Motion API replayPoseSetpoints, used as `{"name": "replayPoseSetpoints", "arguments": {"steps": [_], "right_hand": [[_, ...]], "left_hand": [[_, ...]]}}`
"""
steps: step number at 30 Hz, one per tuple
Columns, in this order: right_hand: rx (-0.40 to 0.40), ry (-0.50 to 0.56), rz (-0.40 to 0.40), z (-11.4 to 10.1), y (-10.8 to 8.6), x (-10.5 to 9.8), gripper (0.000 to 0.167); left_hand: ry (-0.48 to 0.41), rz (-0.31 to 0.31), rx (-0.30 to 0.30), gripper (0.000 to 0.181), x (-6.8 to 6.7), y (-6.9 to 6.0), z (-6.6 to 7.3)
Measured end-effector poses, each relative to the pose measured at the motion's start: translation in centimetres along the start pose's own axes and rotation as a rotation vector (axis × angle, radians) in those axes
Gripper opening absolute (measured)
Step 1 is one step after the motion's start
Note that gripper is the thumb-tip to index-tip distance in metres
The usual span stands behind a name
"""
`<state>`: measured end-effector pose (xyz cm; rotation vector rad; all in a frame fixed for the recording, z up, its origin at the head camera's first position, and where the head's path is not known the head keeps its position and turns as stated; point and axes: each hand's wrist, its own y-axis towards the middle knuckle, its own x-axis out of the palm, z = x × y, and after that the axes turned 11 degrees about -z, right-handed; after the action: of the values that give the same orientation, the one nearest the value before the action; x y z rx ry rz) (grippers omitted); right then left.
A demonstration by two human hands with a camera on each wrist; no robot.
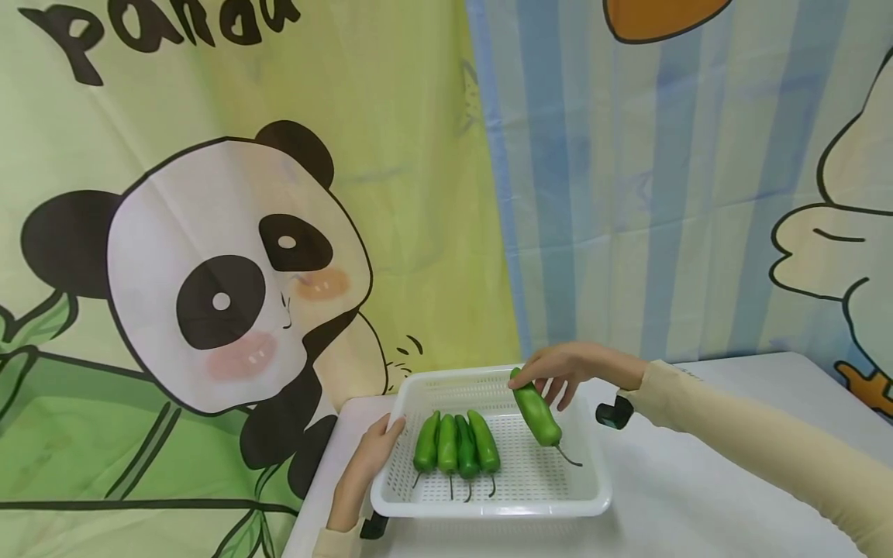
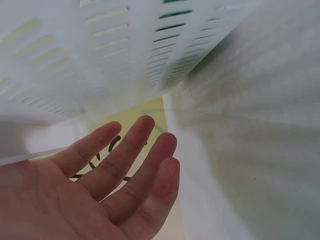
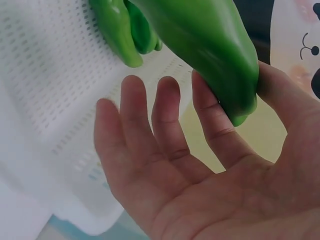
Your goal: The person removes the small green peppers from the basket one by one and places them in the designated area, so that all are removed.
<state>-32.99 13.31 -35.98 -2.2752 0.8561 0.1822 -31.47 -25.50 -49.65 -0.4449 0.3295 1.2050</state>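
Observation:
My right hand (image 1: 563, 367) pinches a green chili pepper (image 1: 537, 417) by its tip, between thumb and forefinger. The pepper slants over the right half of a white plastic basket (image 1: 491, 510), its stem pointing down toward me. In the right wrist view, the other fingers (image 3: 134, 100) are spread beside the pepper. Several more green peppers (image 1: 447, 443) lie side by side in the basket's left half, stems toward me. At the basket's left rim is my left hand (image 1: 377, 446). Its fingers (image 2: 130, 150) extend loosely outside the slotted wall; the thumb is hidden in the left wrist view.
The basket stands on a white table (image 1: 739, 434), whose surface stretches to the right. Behind it hangs a curtain (image 1: 432, 194) with a panda print on the left and blue stripes on the right. A dark wrist device (image 1: 614, 413) sits by the right cuff.

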Motion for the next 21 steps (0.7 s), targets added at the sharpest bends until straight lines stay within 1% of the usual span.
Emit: {"name": "replayPoseSetpoints", "arguments": {"steps": [4,13,17,21], "right_hand": [[-0.012,0.000,0.006,0.7,-1.5,-0.6,0.034],[-0.016,-0.008,0.020,2.4,-4.9,-2.3,0.042],[0.005,-0.007,0.044,3.7,-5.9,-3.0,0.040],[0.034,0.003,0.081,5.3,-6.3,-3.6,0.041]], "left_hand": [[-0.003,-0.004,0.000,0.061,0.0,0.0,0.0],[0.001,-0.001,-0.006,0.061,0.0,0.0,0.1],[0.005,0.007,-0.011,0.060,0.0,0.0,0.1],[0.008,0.006,-0.012,0.060,0.0,0.1,0.2]]}}
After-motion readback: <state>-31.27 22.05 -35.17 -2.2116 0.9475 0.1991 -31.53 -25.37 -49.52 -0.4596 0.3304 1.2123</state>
